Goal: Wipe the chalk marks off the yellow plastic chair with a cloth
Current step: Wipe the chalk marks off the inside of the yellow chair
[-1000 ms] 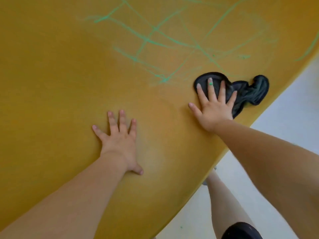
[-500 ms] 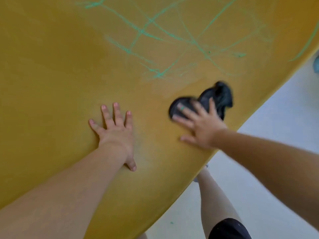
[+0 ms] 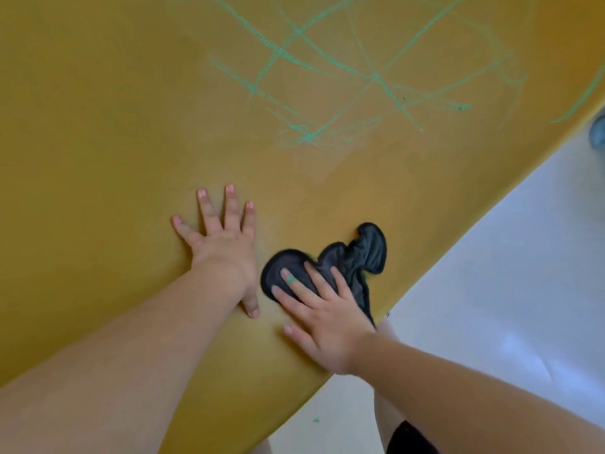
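The yellow plastic chair fills most of the view, its surface sloping down to an edge at the right. Green chalk marks criss-cross its upper part. A dark crumpled cloth lies near the chair's lower right edge. My right hand presses flat on the cloth's left half with straight fingers; one finger carries a green chalk smear. My left hand rests flat on the chair just left of the cloth, fingers spread, holding nothing.
A pale floor shows beyond the chair's right edge. My leg in dark shorts stands below the edge. A bluish object sits at the far right margin. A green chalk crumb lies on the floor.
My right hand has dragged the cloth down and left, away from the chalk marks, until it sits beside my left hand. My left hand has stayed flat in place.
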### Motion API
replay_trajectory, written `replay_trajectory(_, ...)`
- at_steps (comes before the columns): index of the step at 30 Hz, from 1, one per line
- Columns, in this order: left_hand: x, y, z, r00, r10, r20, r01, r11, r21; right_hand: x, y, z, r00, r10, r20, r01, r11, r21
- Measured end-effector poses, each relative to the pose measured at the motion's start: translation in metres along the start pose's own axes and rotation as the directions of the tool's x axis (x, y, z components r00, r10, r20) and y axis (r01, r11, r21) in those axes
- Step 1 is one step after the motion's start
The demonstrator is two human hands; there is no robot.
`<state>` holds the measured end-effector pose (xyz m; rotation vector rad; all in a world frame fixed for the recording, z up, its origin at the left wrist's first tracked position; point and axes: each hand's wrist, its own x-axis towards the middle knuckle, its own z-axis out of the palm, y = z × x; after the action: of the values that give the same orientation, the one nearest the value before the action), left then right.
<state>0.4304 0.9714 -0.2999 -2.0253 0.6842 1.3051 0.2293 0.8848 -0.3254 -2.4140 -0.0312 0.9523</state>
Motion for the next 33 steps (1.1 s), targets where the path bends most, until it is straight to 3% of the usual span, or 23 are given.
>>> replay_trajectory(2,0.001,-0.001,0.001,1.0,0.008,-0.017,-0.008,1.0,0.007,-0.005,0.047,-0.01,0.989,-0.142,0.04,0.146,0.978,-0.148)
replay_trajectory(3,0.002,-0.001,0.002,0.999,0.014,-0.033,-0.013,1.0,0.012,-0.001,0.076,-0.022,0.993,-0.118,0.014,0.118,0.963,-0.243)
replay_trajectory(6,0.0,-0.005,0.009,0.992,0.036,-0.117,-0.033,0.999,0.03,0.028,0.149,-0.077,0.954,0.247,-0.172,-0.292,0.895,-0.338)
replay_trajectory(9,-0.007,-0.015,0.023,0.978,0.028,-0.207,-0.023,0.999,0.025,0.069,0.147,-0.105,0.791,0.541,-0.286,-0.587,0.803,-0.104)
replay_trajectory(11,-0.017,-0.02,0.032,0.969,-0.008,-0.247,0.009,1.0,0.002,0.094,0.106,-0.099,0.766,0.587,-0.26,-0.595,0.802,0.056)
replay_trajectory(13,-0.031,-0.026,0.041,0.956,-0.062,-0.287,0.061,0.998,-0.013,0.103,0.054,-0.08,0.863,0.472,-0.18,-0.465,0.881,0.082)
replay_trajectory(16,-0.058,-0.031,0.053,0.939,-0.14,-0.314,0.134,0.99,-0.041,0.076,-0.009,-0.043,0.997,0.081,0.006,-0.081,0.996,-0.022)
replay_trajectory(18,-0.074,-0.032,0.062,0.934,-0.191,-0.302,0.173,0.981,-0.085,0.032,-0.019,-0.021,0.976,-0.165,0.142,0.183,0.976,-0.121)
replay_trajectory(21,-0.088,-0.027,0.077,0.925,-0.246,-0.289,0.203,0.964,-0.17,-0.02,0.035,-0.016,0.852,-0.436,0.29,0.5,0.841,-0.205)
replay_trajectory(23,-0.092,-0.018,0.085,0.92,-0.263,-0.292,0.204,0.955,-0.216,-0.025,0.092,-0.032,0.811,-0.462,0.358,0.576,0.735,-0.357)
replay_trajectory(25,-0.091,-0.008,0.092,0.914,-0.273,-0.299,0.202,0.947,-0.249,-0.006,0.14,-0.063,0.883,-0.356,0.307,0.467,0.732,-0.496)
replay_trajectory(28,-0.085,-0.001,0.1,0.893,-0.299,-0.337,0.21,0.938,-0.275,0.051,0.154,-0.103,0.999,-0.031,0.028,0.041,0.848,-0.529)
replay_trajectory(31,-0.081,-0.001,0.103,0.876,-0.3,-0.378,0.204,0.94,-0.275,0.101,0.103,-0.097,0.947,0.269,-0.178,-0.31,0.91,-0.274)
replay_trajectory(33,-0.082,-0.002,0.104,0.873,-0.296,-0.388,0.195,0.94,-0.279,0.116,0.058,-0.078,0.919,0.328,-0.217,-0.354,0.931,-0.091)
